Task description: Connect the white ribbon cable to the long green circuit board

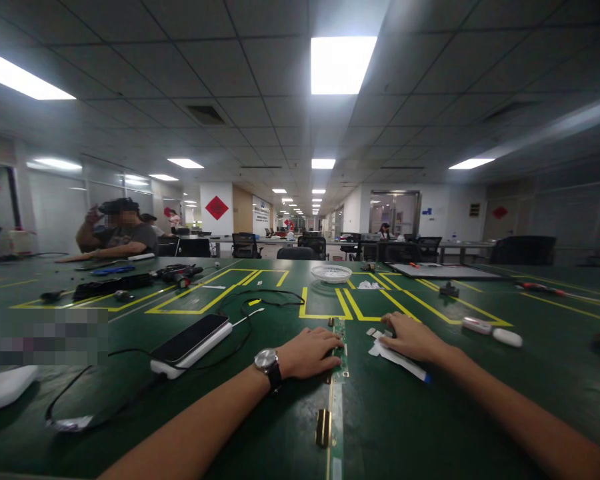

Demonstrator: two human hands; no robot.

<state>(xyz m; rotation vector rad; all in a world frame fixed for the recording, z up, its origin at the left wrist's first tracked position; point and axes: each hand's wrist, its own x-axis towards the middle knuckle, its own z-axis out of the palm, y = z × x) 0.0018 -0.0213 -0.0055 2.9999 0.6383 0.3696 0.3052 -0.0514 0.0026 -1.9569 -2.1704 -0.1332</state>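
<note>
My left hand (310, 353), with a watch on its wrist, lies over a long, narrow green circuit board (341, 363), its fingers stretched out and touching it. The board runs toward me along the table. Gold-coloured ribbon tabs (323, 428) stick out from the near part of its left edge. To the right of the board, my right hand (411, 336) rests at crumpled white paper or film (400, 360), thumb and fingers apart. A blue tip (427, 378) shows at the near end of this white piece. What lies under the right palm is hidden.
On the green table (280, 427) a phone (195, 337) lies on a white box, with a black cable beside it. Further back are a white plastic basket (331, 273) and yellow tape outlines. Pink and white oval items (505, 337) lie right. A person (130, 233) sits left.
</note>
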